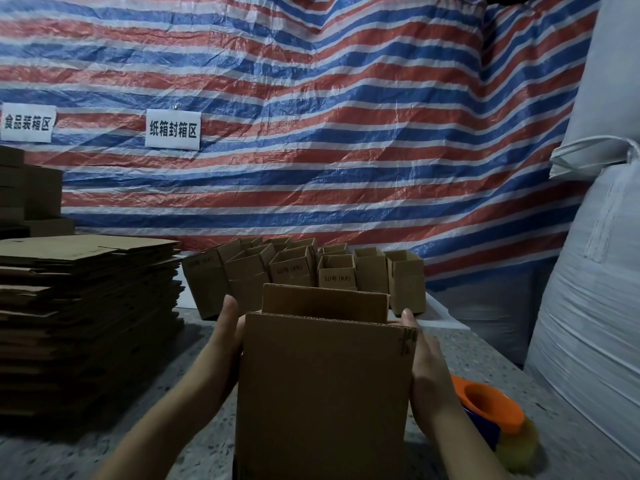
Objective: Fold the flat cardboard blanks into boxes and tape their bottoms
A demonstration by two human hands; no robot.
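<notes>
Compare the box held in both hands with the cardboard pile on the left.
The held box is opened into shape and stands upright between the left hand and right hand; the stack of blanks lies flat, untouched. The box is one piece; the stack has many layers. Both are plain brown corrugated cardboard.

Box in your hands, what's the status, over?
Left hand and right hand press the box sides, fingers straight. Box open, upright on the table. Finished boxes behind, nothing blocking.

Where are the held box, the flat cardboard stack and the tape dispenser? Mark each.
held box (325, 386), head view, front wall
flat cardboard stack (86, 306), head view, side edges
tape dispenser (493, 405), head view, orange rim
</notes>
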